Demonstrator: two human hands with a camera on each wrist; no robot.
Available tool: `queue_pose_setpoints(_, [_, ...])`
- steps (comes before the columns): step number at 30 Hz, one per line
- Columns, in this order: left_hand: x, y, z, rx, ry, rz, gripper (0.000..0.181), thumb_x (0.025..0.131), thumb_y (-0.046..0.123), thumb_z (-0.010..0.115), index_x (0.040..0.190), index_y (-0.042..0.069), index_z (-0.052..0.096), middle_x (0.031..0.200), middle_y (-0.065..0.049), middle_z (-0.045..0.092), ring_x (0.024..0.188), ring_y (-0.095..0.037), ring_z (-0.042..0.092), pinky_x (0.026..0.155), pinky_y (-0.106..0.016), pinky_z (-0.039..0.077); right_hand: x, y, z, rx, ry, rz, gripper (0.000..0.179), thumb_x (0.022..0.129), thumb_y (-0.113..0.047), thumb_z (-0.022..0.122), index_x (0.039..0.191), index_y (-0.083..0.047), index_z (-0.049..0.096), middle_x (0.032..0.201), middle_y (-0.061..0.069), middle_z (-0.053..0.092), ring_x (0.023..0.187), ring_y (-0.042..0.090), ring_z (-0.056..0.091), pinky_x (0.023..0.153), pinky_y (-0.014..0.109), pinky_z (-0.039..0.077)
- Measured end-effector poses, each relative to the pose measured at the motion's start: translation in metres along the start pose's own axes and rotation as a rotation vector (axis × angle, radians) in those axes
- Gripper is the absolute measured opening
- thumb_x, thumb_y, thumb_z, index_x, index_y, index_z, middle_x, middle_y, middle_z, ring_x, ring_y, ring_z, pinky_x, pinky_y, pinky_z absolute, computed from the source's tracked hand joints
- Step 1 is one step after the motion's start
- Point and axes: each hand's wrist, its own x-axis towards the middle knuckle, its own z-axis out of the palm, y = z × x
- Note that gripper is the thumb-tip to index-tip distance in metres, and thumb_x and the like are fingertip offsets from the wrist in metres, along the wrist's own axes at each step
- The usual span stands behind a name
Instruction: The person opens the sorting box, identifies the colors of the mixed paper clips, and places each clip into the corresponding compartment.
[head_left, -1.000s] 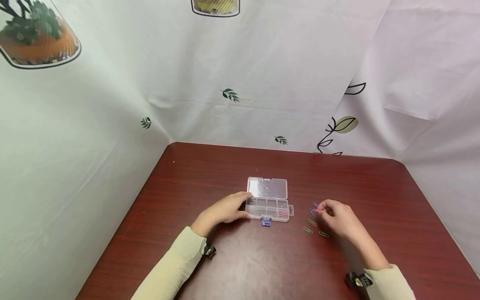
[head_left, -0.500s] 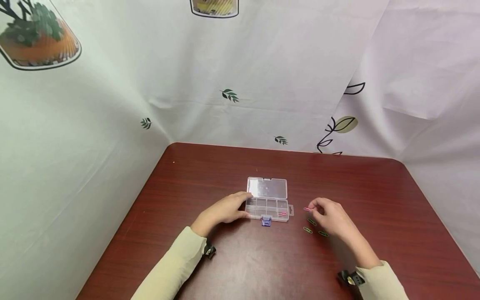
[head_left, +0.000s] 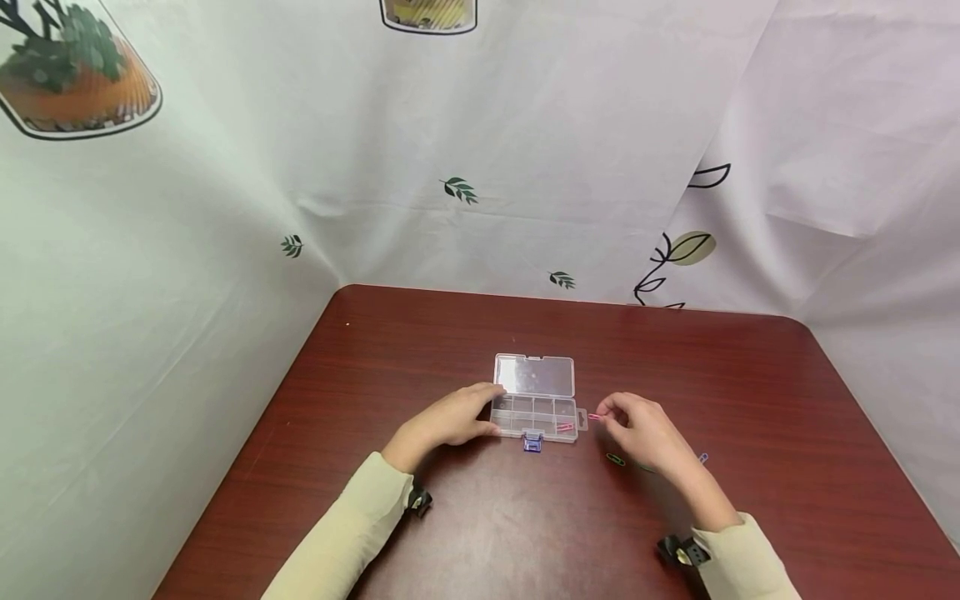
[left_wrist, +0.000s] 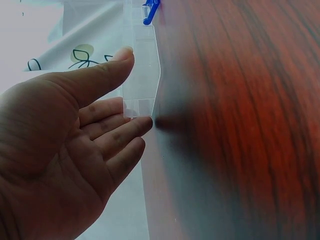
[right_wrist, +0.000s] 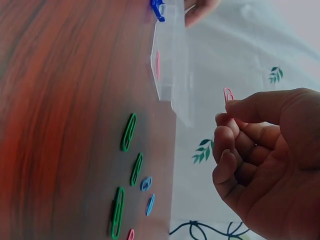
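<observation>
A clear compartment box (head_left: pixel 510 434) lies with its lid (head_left: pixel 535 377) folded back and its blue latch (head_left: pixel 532 442) at the front. My left hand (head_left: pixel 446 417) holds its left end, thumb at the front corner, fingers toward the hinge. In the right wrist view, my right hand (right_wrist: pixel 260 155) pinches a pink paper clip (right_wrist: pixel 228 94) between thumb and index finger. From the head view, that hand hovers just right of the box's hang tab (head_left: pixel 582 419). Another pink paper clip (head_left: pixel 565 427) lies in the front right compartment.
On the dark red table, three green paper clips (right_wrist: pixel 128 132), two blue paper clips (right_wrist: pixel 146 183) and a pink paper clip (right_wrist: pixel 131 234) lie right of the box. The right hand hides most of them from the head view. White patterned cloth (head_left: pixel 510 233) hangs behind the table.
My right hand has lifted the pink paper clip from the loose clips and carried it left, close to the box. The left hand and box have stayed put.
</observation>
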Motion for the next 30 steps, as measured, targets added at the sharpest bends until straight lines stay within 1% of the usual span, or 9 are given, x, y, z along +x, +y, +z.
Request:
queue_pose_setpoints(7, [-0.001, 0.0, -0.001, 0.002, 0.011, 0.018, 0.065, 0.093, 0.029, 0.075, 0.146, 0.004, 0.049, 0.147, -0.014, 0.052, 0.136, -0.029, 0.05, 0.114, -0.043, 0.041, 0.004, -0.006, 0.004, 0.005, -0.009, -0.01, 0.005, 0.089, -0.005, 0.071, 0.088, -0.01, 0.068, 0.08, -0.005, 0.057, 0.074, 0.013, 0.053, 0.066, 0.028, 0.045])
queue_pose_setpoints(10, [-0.001, -0.001, 0.0, 0.002, 0.012, 0.018, 0.065, 0.093, 0.03, 0.075, 0.147, 0.004, 0.049, 0.148, -0.014, 0.052, 0.136, -0.028, 0.05, 0.115, -0.042, 0.041, 0.005, -0.007, 0.007, 0.004, -0.013, -0.004, 0.008, 0.089, -0.005, 0.071, 0.088, -0.013, 0.068, 0.08, -0.006, 0.057, 0.073, 0.012, 0.052, 0.066, 0.028, 0.046])
queue_pose_setpoints(13, [0.0, -0.001, 0.0, 0.003, 0.011, 0.016, 0.065, 0.093, 0.03, 0.075, 0.147, 0.005, 0.049, 0.148, -0.014, 0.051, 0.137, -0.028, 0.049, 0.115, -0.042, 0.04, 0.006, -0.009, 0.008, 0.004, -0.016, -0.004, 0.009, 0.089, -0.006, 0.072, 0.089, -0.014, 0.069, 0.079, -0.006, 0.057, 0.073, 0.011, 0.052, 0.066, 0.027, 0.046])
queue_pose_setpoints(20, [0.0, 0.0, -0.001, -0.003, 0.014, 0.016, 0.065, 0.093, 0.029, 0.075, 0.147, 0.004, 0.049, 0.148, -0.014, 0.051, 0.137, -0.029, 0.049, 0.115, -0.042, 0.04, 0.009, -0.012, 0.012, 0.023, -0.003, -0.04, 0.011, 0.088, -0.001, 0.071, 0.088, -0.012, 0.069, 0.078, -0.007, 0.057, 0.072, 0.009, 0.052, 0.064, 0.026, 0.045])
queue_pose_setpoints(27, [-0.001, 0.0, -0.001, -0.002, 0.012, 0.02, 0.064, 0.093, 0.028, 0.076, 0.145, 0.003, 0.049, 0.147, -0.014, 0.052, 0.137, -0.029, 0.05, 0.115, -0.043, 0.041, 0.01, -0.015, 0.015, 0.032, -0.008, -0.032, 0.011, 0.089, -0.003, 0.072, 0.088, -0.013, 0.069, 0.078, -0.007, 0.058, 0.072, 0.009, 0.053, 0.064, 0.026, 0.046])
queue_pose_setpoints(30, [-0.001, 0.0, -0.001, -0.005, 0.012, 0.019, 0.064, 0.093, 0.028, 0.075, 0.146, 0.003, 0.049, 0.147, -0.014, 0.052, 0.137, -0.029, 0.05, 0.115, -0.043, 0.04, 0.011, -0.016, 0.015, 0.037, -0.015, -0.028, 0.008, 0.089, -0.005, 0.073, 0.088, -0.011, 0.069, 0.078, -0.006, 0.057, 0.072, 0.01, 0.053, 0.064, 0.026, 0.045])
